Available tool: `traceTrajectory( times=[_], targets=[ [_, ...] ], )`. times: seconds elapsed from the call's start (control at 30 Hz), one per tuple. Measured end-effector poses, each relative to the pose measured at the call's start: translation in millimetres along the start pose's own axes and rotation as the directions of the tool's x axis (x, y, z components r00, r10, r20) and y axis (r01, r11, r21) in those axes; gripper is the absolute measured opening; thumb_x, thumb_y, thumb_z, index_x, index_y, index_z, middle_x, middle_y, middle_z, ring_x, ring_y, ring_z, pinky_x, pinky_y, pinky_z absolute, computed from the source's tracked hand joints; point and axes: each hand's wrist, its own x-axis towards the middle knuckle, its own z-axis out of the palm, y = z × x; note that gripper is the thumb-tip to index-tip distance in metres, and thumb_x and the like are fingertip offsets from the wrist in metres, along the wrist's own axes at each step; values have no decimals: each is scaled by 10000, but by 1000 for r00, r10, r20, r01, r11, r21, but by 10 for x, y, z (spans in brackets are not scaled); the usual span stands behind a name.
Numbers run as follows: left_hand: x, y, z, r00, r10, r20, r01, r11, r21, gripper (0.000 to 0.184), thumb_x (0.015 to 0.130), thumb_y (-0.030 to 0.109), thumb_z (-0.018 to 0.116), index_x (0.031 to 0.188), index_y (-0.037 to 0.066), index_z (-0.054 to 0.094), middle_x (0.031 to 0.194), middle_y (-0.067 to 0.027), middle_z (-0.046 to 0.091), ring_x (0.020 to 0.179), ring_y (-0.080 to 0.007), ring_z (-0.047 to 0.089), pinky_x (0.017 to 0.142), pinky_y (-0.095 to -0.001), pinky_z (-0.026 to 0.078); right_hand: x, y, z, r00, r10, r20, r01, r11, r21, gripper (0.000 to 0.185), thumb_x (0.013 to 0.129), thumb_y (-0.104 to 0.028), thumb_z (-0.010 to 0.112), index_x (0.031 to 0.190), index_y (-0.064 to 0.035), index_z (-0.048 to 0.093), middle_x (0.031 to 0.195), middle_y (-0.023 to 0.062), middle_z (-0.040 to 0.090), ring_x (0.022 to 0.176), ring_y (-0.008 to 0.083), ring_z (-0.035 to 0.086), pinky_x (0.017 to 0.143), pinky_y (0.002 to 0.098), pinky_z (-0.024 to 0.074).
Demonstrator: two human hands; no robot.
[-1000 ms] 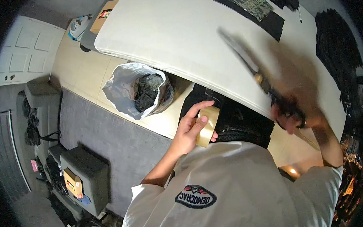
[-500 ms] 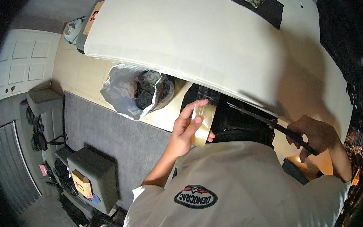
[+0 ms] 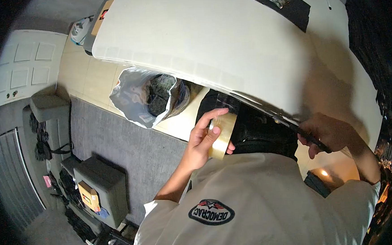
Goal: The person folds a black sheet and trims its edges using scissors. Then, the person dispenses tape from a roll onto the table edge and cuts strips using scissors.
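My left hand (image 3: 200, 142) is wrapped round a wide roll of clear, yellowish packing tape (image 3: 225, 132), thumb on its side. A transparent strip (image 3: 227, 101) runs from the roll toward the edge of the white table (image 3: 191, 37). My right hand (image 3: 327, 132) grips the dark handles of a pair of long scissors (image 3: 274, 115). Their blades lie along the table edge, with the tips at the tape strip. Whether the blades are apart around the strip, I cannot tell.
A plastic bag (image 3: 132, 101) with dark contents stands on the floor beside the table. Black sheets (image 3: 299, 15) lie at the table's far side, and dark stacked material (image 3: 364, 45) lies along its right. A grey ottoman (image 3: 105, 173) stands on the rug at left.
My right hand has moved up and left with the scissors, bringing the tips to the tape strip near the table edge. My left hand and the roll have hardly moved.
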Motion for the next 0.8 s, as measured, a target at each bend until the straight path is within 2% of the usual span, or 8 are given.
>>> traceTrajectory(
  times=[0.2,0.3,0.37,0.43,0.5,0.63,0.73,0.8],
  targets=[
    [-4,23,3,1000,2,6,-2,1000,24,432,1114,211,516,1518,71,452,1124,-127,674,811,-199,733,746,-343,634,68,-274,-57,994,108,10,-108,994,15,249,793,-89,866,857,-50,628,679,20,675,609,81,642,544,297,490],
    [-5,28,2,1000,-2,12,2,1000,23,433,1114,212,518,1519,72,453,1116,-126,676,811,-196,733,745,-340,632,111,-133,-30,997,-51,-57,45,994,-100,249,807,-95,866,856,-53,625,654,15,663,589,73,645,511,277,479],
    [-1,14,-1,1000,3,11,-4,1000,22,434,1114,214,518,1519,73,453,1106,-126,679,811,-195,733,744,-339,632,119,-201,-54,997,-63,-47,58,994,-97,249,815,-98,866,853,-58,624,649,14,659,576,73,641,506,271,482],
    [3,-23,-21,1000,6,3,-6,999,53,453,1097,214,513,1508,39,435,1227,-182,637,766,-253,754,687,-369,655,134,-241,-59,997,-75,-36,71,993,-94,248,822,-101,866,850,-62,623,644,14,655,562,72,638,501,265,484],
    [7,-31,-12,1000,18,0,-18,999,51,454,1097,211,511,1508,35,433,1232,-184,634,768,-254,754,687,-370,655,145,-253,-55,999,21,-48,-22,1000,-22,244,837,-98,859,844,-67,618,642,16,653,549,71,628,500,267,496],
    [13,-39,-23,1000,13,-4,-12,999,49,465,1096,205,508,1518,28,425,1266,-191,619,771,-258,753,687,-370,655,159,-265,-63,999,3,-47,-6,997,-75,253,842,-101,862,840,-54,613,640,17,653,551,89,643,495,281,506],
    [2,-17,-37,1000,-7,-5,8,997,71,481,1097,211,514,1532,28,418,1265,-196,622,773,-259,753,693,-374,654,165,-183,-52,991,100,-93,-102,995,-16,208,891,-88,809,835,-45,613,635,26,652,532,107,638,475,287,499],
    [-56,32,-5,1000,-1,1,1,997,78,468,1106,202,514,1541,52,428,1183,-158,652,797,-226,743,723,-352,642,142,-170,-69,996,-28,-87,16,990,-138,151,950,-82,724,846,-30,627,641,42,648,572,137,683,524,301,533]
  ],
)
